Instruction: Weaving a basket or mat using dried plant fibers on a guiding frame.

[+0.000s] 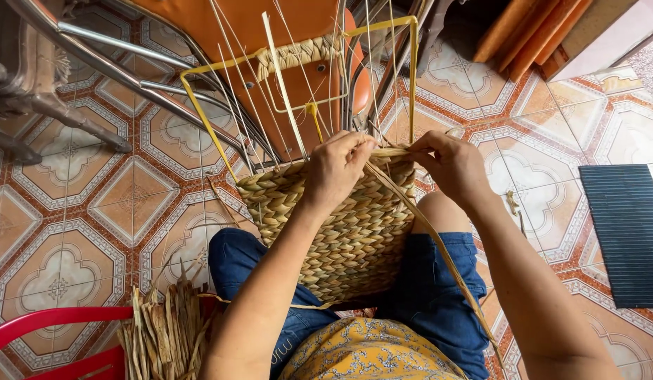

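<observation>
— While the half-woven basket of tan braided straw (340, 225) was propped on the lap between the knees, where were the hands seen?

— Both were found at its upper woven edge. The left hand (337, 169) was laid over the rim, its fingers curled down onto the weave; its grip was closed on the rim and the strands there. The right hand (449, 165) was held just beside it, fingertips pinched narrow on a flat pale straw strand (439, 246), which was trailed down across the right thigh.

— What was seen above the weave?

— A yellow wire frame (200, 112) was stood upright out of the basket, with thin pale upright stakes (284, 91) spread inside it, and a short braided band (298, 53) was already woven across its top bar.

— And around the person?

— A patterned tiled floor (80, 211) was shown beneath. An orange chair with grey metal legs (270, 21) was set behind the frame. A bundle of dried straw (164, 331) was kept at the lower left, touching a red plastic chair (52, 338). A dark ribbed mat (625, 232) was laid on the tiles at the right, well apart from the basket.
</observation>
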